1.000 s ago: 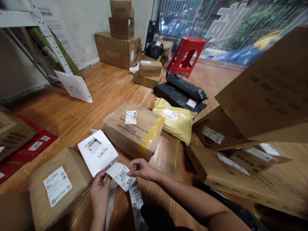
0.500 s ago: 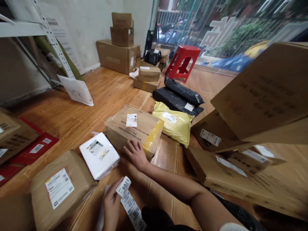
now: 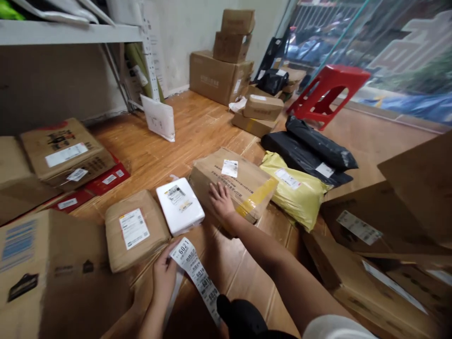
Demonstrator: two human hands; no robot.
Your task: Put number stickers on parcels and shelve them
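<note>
My left hand (image 3: 165, 269) is closed on a long strip of printed number labels (image 3: 197, 270), which hangs down toward my lap with 6021 at its top. On the near edge of a taped brown cardboard box (image 3: 243, 188) rests my right hand (image 3: 222, 202), fingers spread over its top and side. That box carries a white shipping label and yellow tape. Just left of it lies a white wrapped parcel (image 3: 180, 206). A brown carton (image 3: 136, 230) with a large label sits beside the white parcel, near my left hand.
Right of the taped box are a yellow bag parcel (image 3: 298, 190) and black bag parcels (image 3: 310, 153). A red stool (image 3: 326, 94) stands behind. Large cartons (image 3: 381, 278) crowd the right, a box (image 3: 67, 278) the near left. A metal shelf (image 3: 70, 33) is at upper left.
My view has turned left, bringing more cartons and the shelf into sight. The right hand stays on the taped box. More of the label strip now shows unfolded below my left hand.
</note>
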